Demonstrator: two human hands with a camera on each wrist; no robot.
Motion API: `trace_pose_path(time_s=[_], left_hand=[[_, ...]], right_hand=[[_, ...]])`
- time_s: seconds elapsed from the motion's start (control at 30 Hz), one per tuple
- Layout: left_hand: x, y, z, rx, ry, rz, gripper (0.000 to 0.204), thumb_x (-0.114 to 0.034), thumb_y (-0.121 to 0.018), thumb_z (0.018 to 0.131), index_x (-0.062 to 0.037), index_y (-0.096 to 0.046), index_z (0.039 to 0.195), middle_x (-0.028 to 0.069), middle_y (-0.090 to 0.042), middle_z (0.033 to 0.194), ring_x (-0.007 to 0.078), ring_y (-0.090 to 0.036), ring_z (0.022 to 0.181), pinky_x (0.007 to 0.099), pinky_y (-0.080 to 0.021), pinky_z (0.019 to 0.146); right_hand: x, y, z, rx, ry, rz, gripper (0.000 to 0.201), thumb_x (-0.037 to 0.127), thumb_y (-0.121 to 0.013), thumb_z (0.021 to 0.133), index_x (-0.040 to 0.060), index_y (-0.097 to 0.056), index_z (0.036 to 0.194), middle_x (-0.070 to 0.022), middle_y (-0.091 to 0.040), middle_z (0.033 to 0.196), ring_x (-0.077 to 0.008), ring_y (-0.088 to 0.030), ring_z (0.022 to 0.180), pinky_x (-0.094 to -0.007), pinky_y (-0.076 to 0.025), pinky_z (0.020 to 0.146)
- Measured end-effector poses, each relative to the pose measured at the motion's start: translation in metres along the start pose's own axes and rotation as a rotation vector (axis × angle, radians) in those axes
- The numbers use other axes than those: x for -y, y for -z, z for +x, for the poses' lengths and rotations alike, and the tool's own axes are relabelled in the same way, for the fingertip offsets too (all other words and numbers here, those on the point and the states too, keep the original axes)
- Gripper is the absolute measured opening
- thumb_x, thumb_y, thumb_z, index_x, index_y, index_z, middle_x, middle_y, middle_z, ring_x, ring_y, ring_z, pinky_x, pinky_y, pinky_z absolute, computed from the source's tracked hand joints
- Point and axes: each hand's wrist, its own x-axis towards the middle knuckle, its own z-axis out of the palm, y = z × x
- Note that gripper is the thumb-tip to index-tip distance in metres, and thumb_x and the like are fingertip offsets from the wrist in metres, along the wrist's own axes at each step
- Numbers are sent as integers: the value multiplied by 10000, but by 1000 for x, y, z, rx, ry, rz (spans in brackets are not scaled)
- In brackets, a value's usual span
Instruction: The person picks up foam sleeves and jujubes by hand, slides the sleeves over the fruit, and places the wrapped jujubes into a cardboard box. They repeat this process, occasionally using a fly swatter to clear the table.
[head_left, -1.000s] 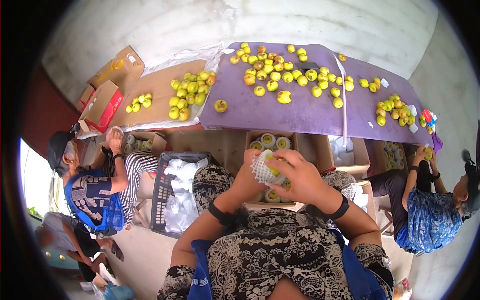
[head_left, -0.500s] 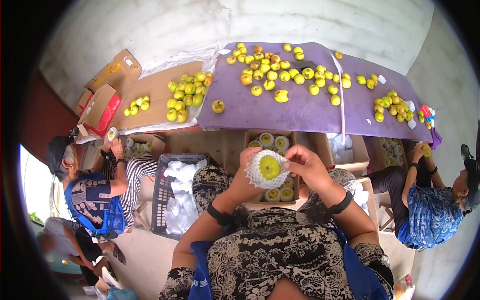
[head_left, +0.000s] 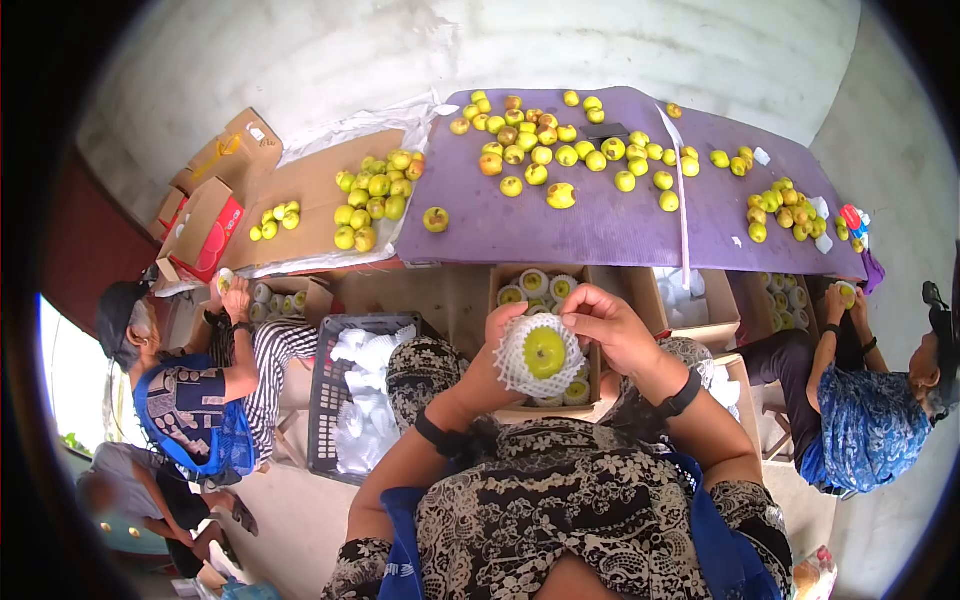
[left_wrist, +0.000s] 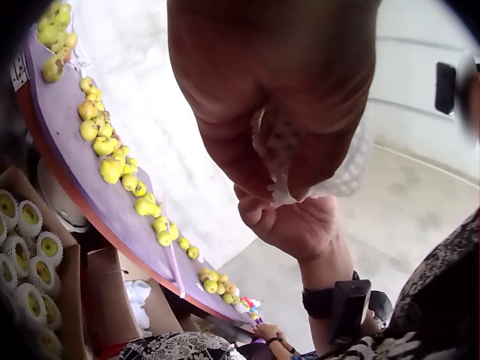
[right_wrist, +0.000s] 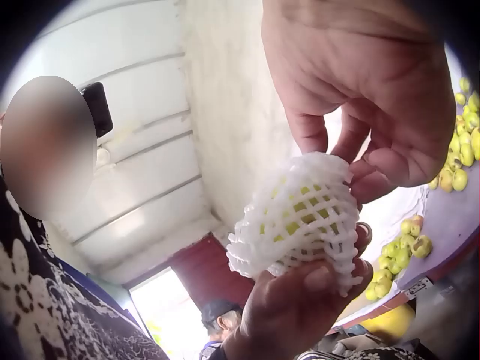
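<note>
In the head view a green apple (head_left: 545, 352) sits inside a white foam net sleeve (head_left: 509, 362), its upper face showing through the sleeve's mouth. My left hand (head_left: 478, 378) grips the sleeved apple from the left side, thumb and fingers curled round it. With thumb and fingertips my right hand (head_left: 622, 337) pinches the sleeve's upper right edge. The right wrist view shows the net mesh (right_wrist: 304, 217) stretched over the apple, the left hand (right_wrist: 289, 307) beneath it and the right hand above. Much of the apple is hidden in the left wrist view by the left hand (left_wrist: 270, 75).
Below the hands stands a carton (head_left: 493, 290) of sleeved apples. A black crate (head_left: 326, 400) of white foam sleeves is at the left. Loose apples (head_left: 560, 196) lie on the purple-covered table (head_left: 480, 235) ahead. One person (head_left: 190, 390) sits left, another (head_left: 868, 415) right.
The apple has turned so its face in the sleeve's mouth points up at the head camera. My right hand has moved from over the apple to the sleeve's edge.
</note>
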Motion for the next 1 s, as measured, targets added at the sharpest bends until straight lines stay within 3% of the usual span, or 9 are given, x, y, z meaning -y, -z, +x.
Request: trace_pose_path(time_s=[0.23,0.3,0.6,0.67,0.77,0.83,0.87,0.93,1.0], left_hand=[[1,0,0,44,-18,-38,1073,-125,-858,712,-85,-32,1396,139,-500,1308,229,-550,1175,364,-399,1033],[5,-2,-1,65,-45,-20,1083,-114,-859,706,-94,-28,1401,138,-495,1314,233,-545,1180,369,-398,1037],[-4,-1,0,-21,90,-232,1084,-57,-860,676,-103,-125,1472,119,-504,1281,225,-544,1153,376,-423,1012],[0,0,-1,-69,144,-171,967,-74,-825,722,-70,-191,1452,120,-518,1257,219,-554,1134,359,-428,1003],[-5,5,3,-114,141,-198,934,-107,-846,703,-70,-249,1421,117,-520,1261,218,-552,1146,348,-438,998],[-6,9,5,-107,144,-193,940,-84,-850,694,-78,-248,1415,110,-518,1264,213,-549,1148,346,-448,990],[-7,10,6,-99,145,-187,946,-61,-855,685,-86,-248,1410,103,-517,1268,207,-547,1149,344,-458,983],[-11,12,7,-114,173,-211,923,-100,-860,684,-81,-275,1397,108,-517,1270,209,-548,1153,343,-453,988],[-18,13,10,-127,202,-236,901,-140,-864,682,-75,-302,1384,114,-518,1273,212,-549,1158,342,-448,994]], right_hand=[[4,-7,-3,-52,49,-118,111,153,-627,936,59,-585,979,46,-565,873,-43,-513,811,-224,-429,742],[1,-7,-3,40,25,-201,118,150,-622,941,49,-580,985,35,-570,897,-46,-518,835,-230,-438,767],[-19,-6,-4,-23,168,-130,115,87,-671,904,66,-581,972,37,-562,948,-29,-502,857,-210,-434,719],[-19,-8,-6,-9,183,-87,128,81,-678,897,69,-586,984,30,-563,981,-29,-504,868,-208,-435,715],[2,-14,-16,-57,235,-280,205,64,-703,854,78,-593,1026,-19,-557,1076,-87,-523,942,-241,-450,773],[23,-19,-20,-5,560,-605,308,36,-724,761,84,-605,1041,-71,-546,1117,-204,-542,1032,-314,-460,851],[31,-21,-21,-4,560,-606,308,36,-724,761,84,-605,1041,-71,-546,1117,-204,-542,1032,-314,-460,851],[41,-23,-22,95,751,-968,330,25,-721,678,88,-623,987,-103,-530,1157,-309,-522,1109,-388,-453,908],[37,-24,-21,99,788,-1012,310,28,-719,657,87,-626,947,-101,-537,1148,-313,-526,1109,-405,-449,922]])
